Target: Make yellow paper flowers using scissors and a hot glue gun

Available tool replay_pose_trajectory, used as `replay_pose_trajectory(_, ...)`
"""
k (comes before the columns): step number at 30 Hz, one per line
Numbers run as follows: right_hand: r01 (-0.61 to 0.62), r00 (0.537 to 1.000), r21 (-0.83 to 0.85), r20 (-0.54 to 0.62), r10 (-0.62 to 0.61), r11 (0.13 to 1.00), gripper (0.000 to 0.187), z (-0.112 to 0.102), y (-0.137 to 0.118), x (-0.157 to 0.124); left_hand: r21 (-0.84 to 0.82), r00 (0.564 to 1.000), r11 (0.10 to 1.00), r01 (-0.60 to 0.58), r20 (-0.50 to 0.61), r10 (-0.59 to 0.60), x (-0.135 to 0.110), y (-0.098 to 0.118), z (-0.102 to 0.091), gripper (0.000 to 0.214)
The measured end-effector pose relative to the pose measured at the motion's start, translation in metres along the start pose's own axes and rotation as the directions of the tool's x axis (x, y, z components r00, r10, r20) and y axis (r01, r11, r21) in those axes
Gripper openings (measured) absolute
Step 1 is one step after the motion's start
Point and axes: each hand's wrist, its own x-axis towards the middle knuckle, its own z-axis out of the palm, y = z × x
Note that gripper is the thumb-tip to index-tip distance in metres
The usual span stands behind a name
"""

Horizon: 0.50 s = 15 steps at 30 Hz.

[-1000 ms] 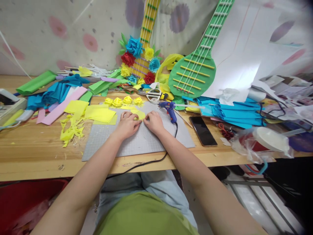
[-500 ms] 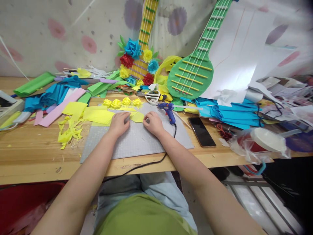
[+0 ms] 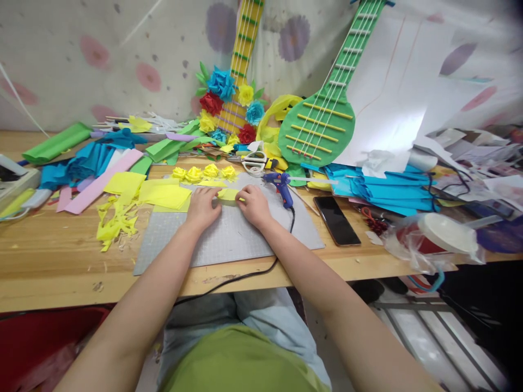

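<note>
Between my hands is a small piece of yellow crepe paper point(image 3: 228, 194), a narrow band just above the grey cutting mat point(image 3: 229, 239). My left hand point(image 3: 204, 206) is closed on its left end, thumb and fingers curled together. At the right end, my right hand point(image 3: 254, 204) pinches it with the fingertips. Several yellow paper roses point(image 3: 194, 174) sit in a row just beyond my hands. To the right of my right hand lies a blue hot glue gun point(image 3: 281, 188) with a glue stick in its back. Flat yellow sheets point(image 3: 163, 194) lie left of my left hand.
White-handled scissors point(image 3: 254, 163) lie behind the mat. A phone point(image 3: 337, 220) is to the right, near a bagged cup point(image 3: 437, 237). The glue gun's black cord point(image 3: 245, 276) runs over the table edge. Two paper guitars, yellow point(image 3: 241, 60) and green point(image 3: 318, 128), lean at the back.
My hands have come slightly closer together. The yellow piece between them now shows as a narrower band than before, and its lower part no longer shows.
</note>
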Motion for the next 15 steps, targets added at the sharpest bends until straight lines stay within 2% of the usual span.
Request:
replay_pose_trajectory(2,-0.05,0.999,0.093,-0.015,0.052,0.994,0.014,-0.001,0.008,0.0,-0.039,1.0,0.999,-0.021,0.005,0.021,0.0,0.001,-0.001,0.045)
replay_pose_trajectory(6,-0.081,0.997,0.231,0.006,0.082,0.97,0.013,-0.001,0.019,0.0,-0.08,0.999,0.997,-0.006,0.051,0.01,0.0,0.005,-0.001,0.036)
replay_pose_trajectory(15,-0.17,0.982,0.238,0.121,0.145,0.956,0.006,-0.004,0.016,0.001,-0.056,0.998,0.998,0.001,0.058,0.002,-0.003,0.006,-0.002,0.031)
